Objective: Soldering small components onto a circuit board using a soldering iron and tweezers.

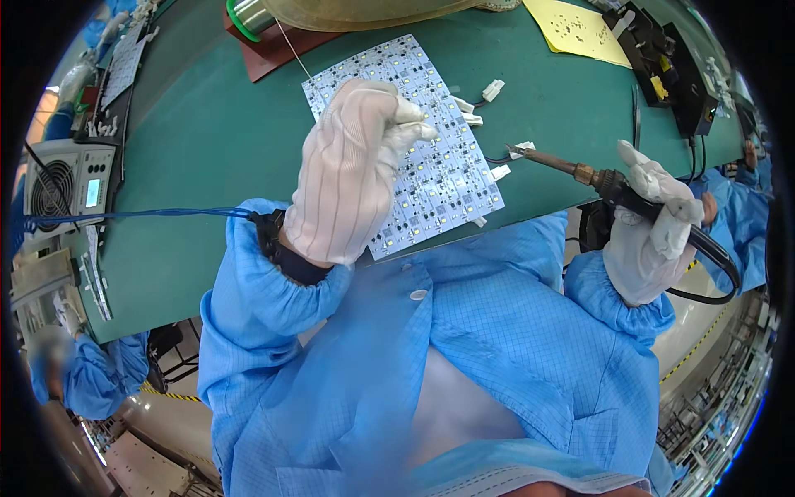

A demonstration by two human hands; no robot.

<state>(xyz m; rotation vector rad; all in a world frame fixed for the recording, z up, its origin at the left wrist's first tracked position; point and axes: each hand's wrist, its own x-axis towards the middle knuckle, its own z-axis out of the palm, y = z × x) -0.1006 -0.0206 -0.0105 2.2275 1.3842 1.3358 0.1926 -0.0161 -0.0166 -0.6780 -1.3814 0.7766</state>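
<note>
My gloved left hand [348,166] is over a white circuit board panel [451,178] dotted with small components. Its thumb and finger are pinched together. A thin solder wire [293,48] runs taut from a spool [252,18] toward this hand; the wire's end in the fingers is hidden. To the right, my gloved right hand [654,224] grips a soldering iron [617,189], its tip pointing left near a white connector [522,150] beside the panel. More white connectors on short leads stick out along the panel's right edge. A black wrist strap [281,248] with a blue cord circles my left wrist.
The panel lies on a green table mat [199,141]. A yellow sponge-like sheet [575,31] and a black holder [662,66] stand at the back right. Left is a device with a fan [66,186]. Co-workers in blue sit at both sides.
</note>
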